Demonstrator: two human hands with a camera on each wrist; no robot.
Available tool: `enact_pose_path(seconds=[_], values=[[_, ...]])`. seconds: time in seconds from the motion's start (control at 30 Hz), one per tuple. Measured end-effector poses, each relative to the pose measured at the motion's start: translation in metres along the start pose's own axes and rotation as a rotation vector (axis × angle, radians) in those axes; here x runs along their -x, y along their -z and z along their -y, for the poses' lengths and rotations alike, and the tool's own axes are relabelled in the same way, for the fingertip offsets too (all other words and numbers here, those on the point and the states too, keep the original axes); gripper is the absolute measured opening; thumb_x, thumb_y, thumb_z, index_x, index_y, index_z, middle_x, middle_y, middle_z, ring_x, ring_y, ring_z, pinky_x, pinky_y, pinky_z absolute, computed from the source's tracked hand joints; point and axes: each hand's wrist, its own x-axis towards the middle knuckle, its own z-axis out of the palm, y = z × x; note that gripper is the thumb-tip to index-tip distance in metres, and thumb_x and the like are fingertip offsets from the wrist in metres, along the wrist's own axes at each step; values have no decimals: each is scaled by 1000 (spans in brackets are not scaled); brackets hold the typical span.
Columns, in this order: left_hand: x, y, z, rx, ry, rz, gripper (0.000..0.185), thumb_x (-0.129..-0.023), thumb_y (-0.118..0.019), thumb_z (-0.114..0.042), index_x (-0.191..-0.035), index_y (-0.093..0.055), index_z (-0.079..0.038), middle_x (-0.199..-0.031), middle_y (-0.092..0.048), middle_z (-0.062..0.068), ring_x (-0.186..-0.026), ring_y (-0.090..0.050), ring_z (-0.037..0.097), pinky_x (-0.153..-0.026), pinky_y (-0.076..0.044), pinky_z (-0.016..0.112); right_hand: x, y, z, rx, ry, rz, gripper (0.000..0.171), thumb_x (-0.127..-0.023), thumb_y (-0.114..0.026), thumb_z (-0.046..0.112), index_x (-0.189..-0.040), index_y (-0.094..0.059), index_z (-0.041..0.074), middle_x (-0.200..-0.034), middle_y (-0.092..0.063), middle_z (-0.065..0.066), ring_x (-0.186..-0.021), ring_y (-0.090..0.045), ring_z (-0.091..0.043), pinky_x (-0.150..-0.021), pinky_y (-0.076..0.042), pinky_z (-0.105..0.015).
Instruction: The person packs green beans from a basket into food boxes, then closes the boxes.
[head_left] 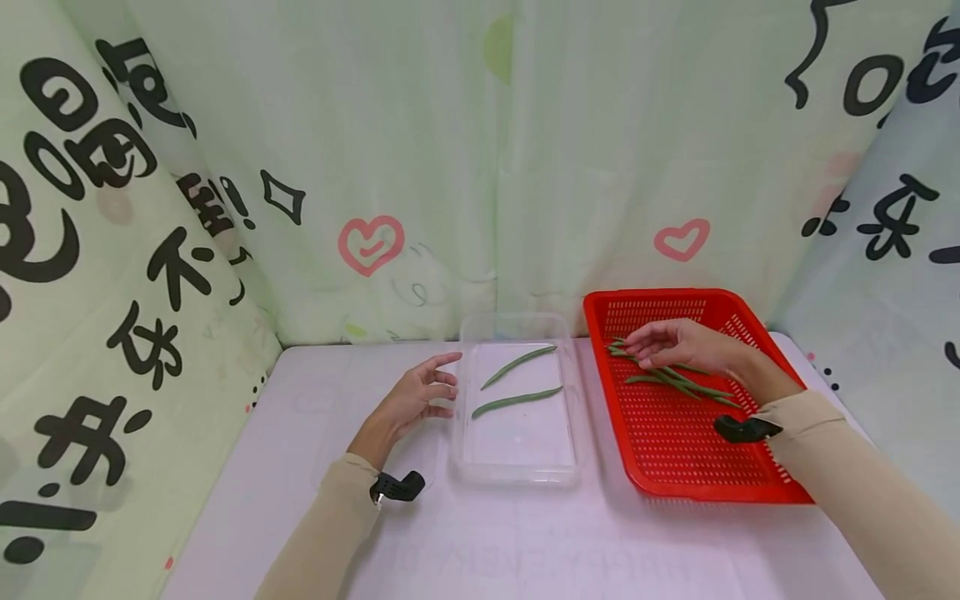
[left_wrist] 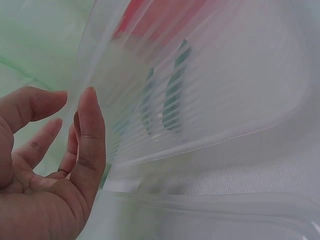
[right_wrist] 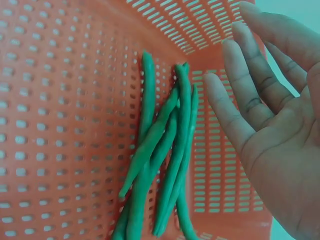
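Green beans [right_wrist: 177, 150] below nearer right hand [head_left: 678, 343] (left hand [head_left: 416, 393] farther) | slanting from near basket [head_left: 697, 458]'s far-left corner | both empty, fingers parted

Box [head_left: 517, 475] was clear, glossy plastic; basket [head_left: 675, 483], smooth plastic; green beans [right_wrist: 182, 110] looked smooth; backdrop [head_left: 450, 150] and sleeves [head_left: 840, 475] appeared matt cloth.

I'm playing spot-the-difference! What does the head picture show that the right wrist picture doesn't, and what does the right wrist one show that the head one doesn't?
Only the head view shows the left grip, the clear box with two beans inside, and the pink hearts on the cloth.

Only the right wrist view shows the right grip from its palm side, close up.

Both show the right grip, the red basket and the green bean pile in it.
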Motion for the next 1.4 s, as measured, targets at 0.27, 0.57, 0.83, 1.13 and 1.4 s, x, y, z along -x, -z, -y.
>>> enact_pose_path(seconds=[0.27,0.57,0.83,1.13,1.4], values=[[0,-1,1,-1,0,-1,66,-93,-65,2,-152,-48,-20,-110,-53,9,-92,-60,19,-73,-61,34,3,5,-13,28,-35,14,53,-92,-74,12,-138,-55,-5,-134,-60,-29,-113,-65,-31,-90,-57,-27],[0,-1,-1,4,-1,-2,65,-92,-66,2,-151,-50,-21,-109,-53,8,-91,-60,19,-73,-61,34,3,6,-28,58,-95,0,51,-93,-71,8,-138,-55,-6,-134,-59,-28,-115,-62,-35,-91,-58,-33],[0,-1,0,6,2,-5,65,-92,-65,3,-150,-52,-22,-109,-54,9,-91,-60,19,-72,-61,34,1,4,-35,68,-138,-1,48,-93,-72,9,-136,-57,-6,-132,-61,-28,-113,-64,-32,-91,-57,-29],[0,-1,-1,7,-9,5,66,-91,-64,4,-150,-51,-23,-110,-53,8,-89,-60,18,-72,-61,34,2,5,-35,53,-132,18,48,-93,-71,7,-135,-55,-8,-133,-58,-28,-114,-65,-34,-89,-58,-29],[1,-1,-1,-2,-7,5,65,-92,-63,3,-151,-51,-23,-111,-53,9,-90,-60,18,-73,-61,34,-3,-1,-35,142,-126,52,56,-91,-75,11,-136,-50,-12,-121,-61,-24,-104,-61,-27,-86,-57,-26]])
